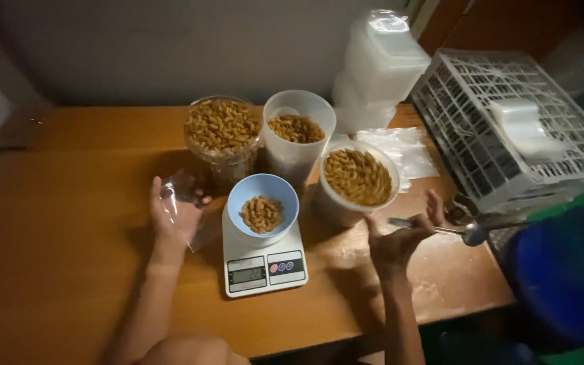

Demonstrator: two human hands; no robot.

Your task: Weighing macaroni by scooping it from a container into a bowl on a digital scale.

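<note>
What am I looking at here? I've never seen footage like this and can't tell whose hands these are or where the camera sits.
There is no machine here: one camera worn on a person's head looks down at their own two bare hands over a brown wooden table. The left hand holds a small clear plastic bag. The right hand holds a metal spoon. Between them a white digital kitchen scale carries a light blue bowl with a little brown spiral pasta. Behind stand three clear plastic tubs of the same pasta. A white plastic lattice crate sits at the right.
</note>
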